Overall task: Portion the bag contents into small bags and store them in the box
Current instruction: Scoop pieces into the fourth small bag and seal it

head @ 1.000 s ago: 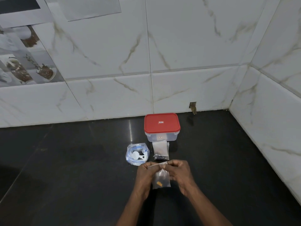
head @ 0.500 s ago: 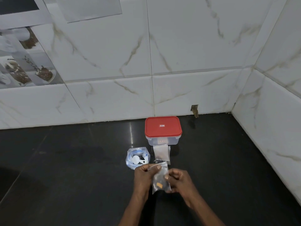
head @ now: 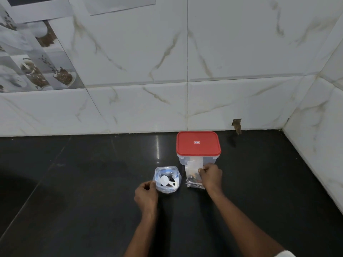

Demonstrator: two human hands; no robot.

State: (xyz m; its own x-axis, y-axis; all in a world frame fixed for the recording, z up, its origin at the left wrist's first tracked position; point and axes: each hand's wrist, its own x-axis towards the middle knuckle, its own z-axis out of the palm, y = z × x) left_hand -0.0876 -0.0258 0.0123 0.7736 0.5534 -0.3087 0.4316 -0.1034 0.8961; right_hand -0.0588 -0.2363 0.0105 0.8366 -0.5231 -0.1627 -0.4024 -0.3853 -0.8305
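Note:
A clear box with a red lid (head: 198, 143) stands shut on the black counter near the back wall. In front of it lie small clear bags (head: 193, 170) in a pile. My right hand (head: 210, 175) pinches a small filled bag on top of that pile. To the left stands an open clear bag with blue print (head: 167, 179) holding a white scoop (head: 165, 180). My left hand (head: 146, 194) has its fingers curled at that bag's left edge, touching or pinching the rim.
The black counter (head: 74, 182) runs left and toward me. White marble tiles form the back wall and the right side wall (head: 319, 145), which meet in a corner at the back right.
The small bag was held by both hands in front of me. My right hand has carried it forward onto the pile by the box. My left hand let go and moved to the open bag.

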